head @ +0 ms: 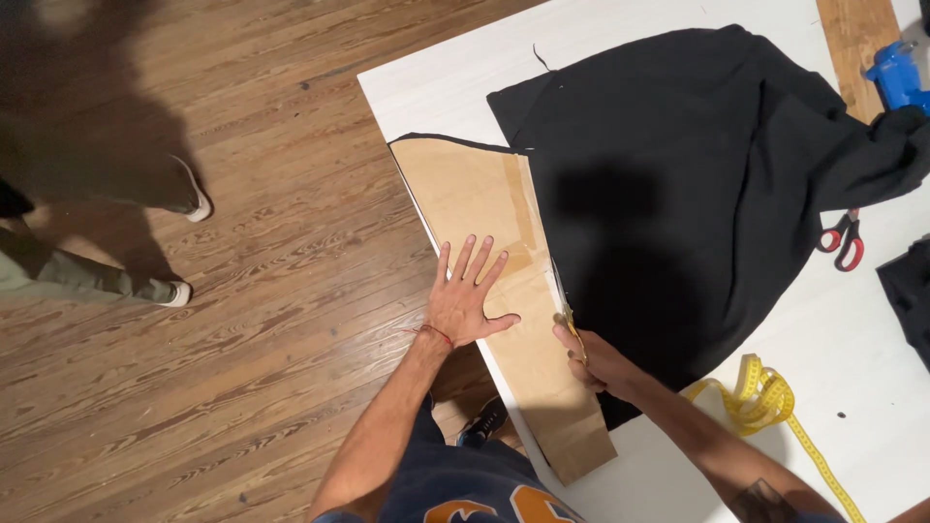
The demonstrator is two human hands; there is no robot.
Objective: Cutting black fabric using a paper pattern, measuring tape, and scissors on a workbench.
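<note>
A brown paper pattern (504, 291) lay along the near left edge of the white table (436, 87), its long right edge set against a spread of black fabric (678, 174) that covered the middle of the table. A strip of tape ran down the pattern near that right edge, and a thin line of black fabric showed along the pattern's left and far edges.

The left hand (465, 295) rested flat on the pattern, fingers spread wide and pointing away from the person, palm pressing the paper down. A red string circled its wrist. The right hand (586, 353) sat just right of the pattern's edge, closed around the handles of a pair of scissors (564, 300), whose blades ran along the seam between paper and fabric. How far the blades stood apart could not be told.

Near the right forearm, a yellow tape measure (775, 407) lay looped on the table. Farther right, red-handled scissors (843, 240) rested at the fabric's edge. A blue object (896, 73) stood at the far right corner, beside a brown wooden strip (857, 44).

On the wooden floor (242, 291) to the left, another person's legs and light shoes (184, 247) showed, well apart from the table.
</note>
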